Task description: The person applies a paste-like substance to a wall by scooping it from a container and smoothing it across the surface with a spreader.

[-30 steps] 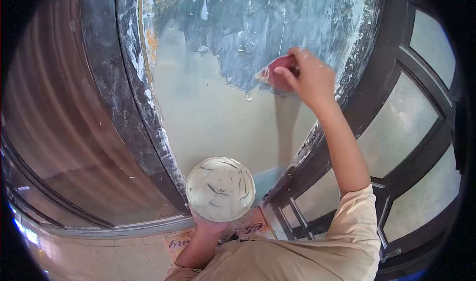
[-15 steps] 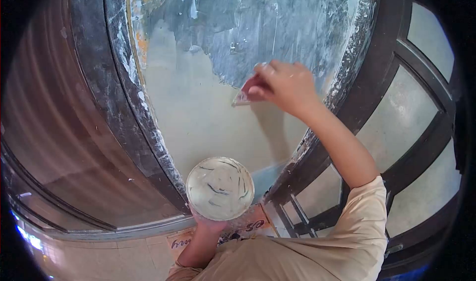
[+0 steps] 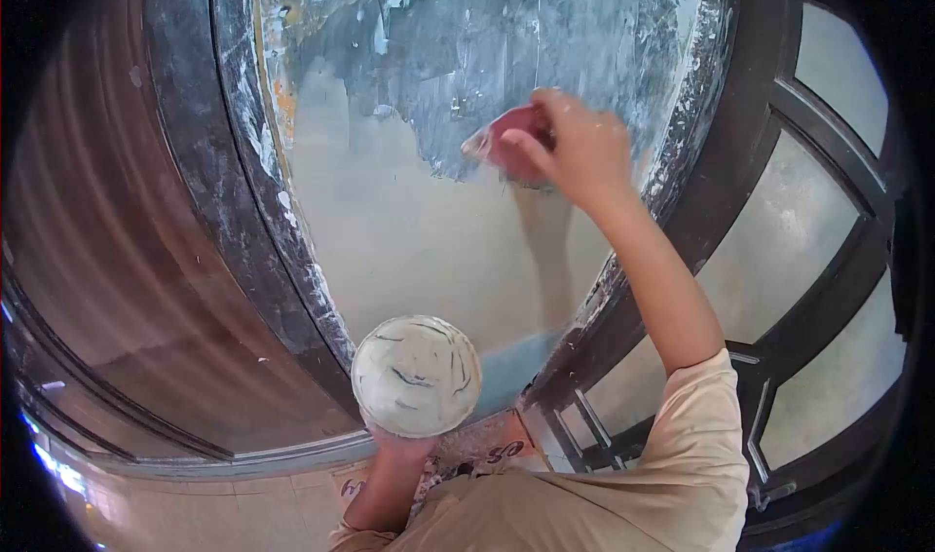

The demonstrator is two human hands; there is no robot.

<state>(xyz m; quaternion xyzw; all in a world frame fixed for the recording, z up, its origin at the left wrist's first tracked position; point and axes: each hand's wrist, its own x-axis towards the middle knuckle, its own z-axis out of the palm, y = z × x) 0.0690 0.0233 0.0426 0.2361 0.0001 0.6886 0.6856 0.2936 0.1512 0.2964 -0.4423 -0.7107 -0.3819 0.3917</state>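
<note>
In the head view my right hand is closed around a red putty spreader, its thumb pressed on the flat face. Whitish paste clings to the spreader's left corner. The tool is close over the wall panel, near the line where smooth beige putty meets bare blue-grey surface. Lower down, my left hand supports a round tub of putty from beneath. Pale putty with several dark streaks covers the tub's round top. Most of the left fingers are hidden under it.
Dark, paint-spattered wooden frames border the panel. A brown glazed panel stands at left, a dark door with frosted panes at right. Below are floor tiles and a lettered mat.
My right hand has moved upward with the spreader, which has turned to show more of its red face. The tub in my left hand has shifted slightly left.
</note>
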